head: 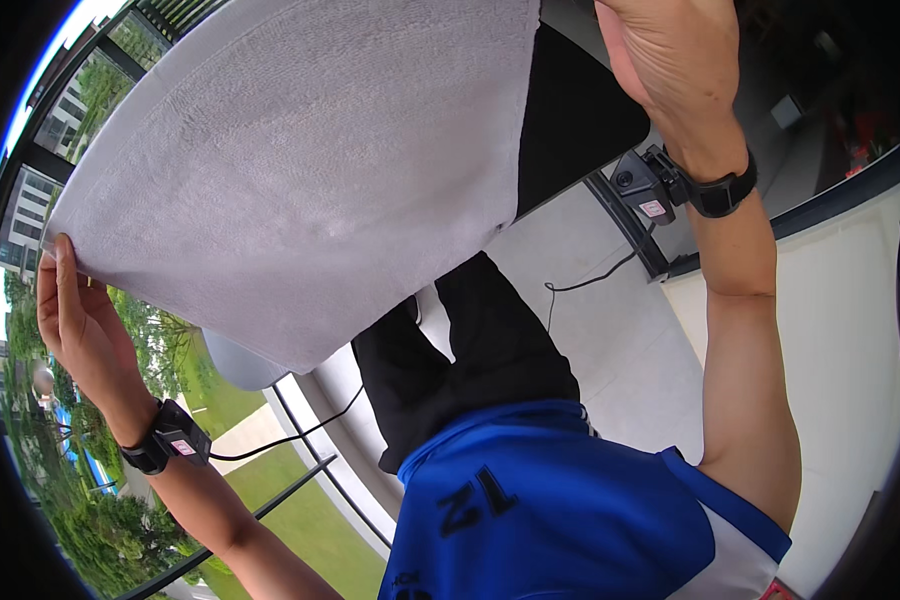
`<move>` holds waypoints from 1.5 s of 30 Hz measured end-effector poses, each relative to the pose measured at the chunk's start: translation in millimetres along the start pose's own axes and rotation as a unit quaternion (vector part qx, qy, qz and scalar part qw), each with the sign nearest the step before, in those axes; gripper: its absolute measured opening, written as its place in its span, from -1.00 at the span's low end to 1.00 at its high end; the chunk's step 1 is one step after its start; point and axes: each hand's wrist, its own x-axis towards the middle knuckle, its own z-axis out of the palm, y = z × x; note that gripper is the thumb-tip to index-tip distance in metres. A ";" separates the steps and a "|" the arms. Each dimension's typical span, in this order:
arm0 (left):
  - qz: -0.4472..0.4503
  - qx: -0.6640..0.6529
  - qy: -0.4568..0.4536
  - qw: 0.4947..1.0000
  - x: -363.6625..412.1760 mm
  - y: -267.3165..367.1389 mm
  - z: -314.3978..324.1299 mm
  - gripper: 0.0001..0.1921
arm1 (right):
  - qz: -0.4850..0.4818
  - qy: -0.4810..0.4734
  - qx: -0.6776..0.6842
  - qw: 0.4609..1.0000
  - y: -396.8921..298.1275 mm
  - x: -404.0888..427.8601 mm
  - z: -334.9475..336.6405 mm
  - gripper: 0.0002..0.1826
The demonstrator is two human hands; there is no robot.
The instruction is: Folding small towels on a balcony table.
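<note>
A pale grey towel point(307, 157) hangs spread out before me, and its upper part runs past the top of the view. My left hand point(82, 315) pinches one corner between thumb and fingers at the far left. High on the right is my right hand point(671, 67), with its fingers cut off by the picture's edge. Whether it grips the towel does not show. The towel's lower edge droops in front of my legs, and it covers part of a black tabletop point(581, 120).
Grey floor point(607, 322) lies beyond my legs. A grey rounded object point(240, 364) shows below the towel. Glass with a dark frame point(292, 476) runs along the left. Cabled devices point(184, 435) are strapped to both wrists, and one cable point(596, 281) hangs near the right arm.
</note>
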 end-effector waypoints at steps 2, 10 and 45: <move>-0.033 0.010 -0.018 0.999 4.1 -19.8 -28.7 -0.81 | 0.033 -0.014 0.016 0.999 -0.3 2.7 19.3 -0.68; 0.073 0.294 -0.014 0.953 -23.3 6.7 47.4 -0.49 | 0.007 -0.086 -0.001 0.996 26.0 -3.5 118.1 -0.76; 0.060 0.014 -0.022 0.998 21.5 14.8 24.3 -0.71 | 0.513 -0.046 0.356 0.780 100.3 -188.7 114.5 -0.39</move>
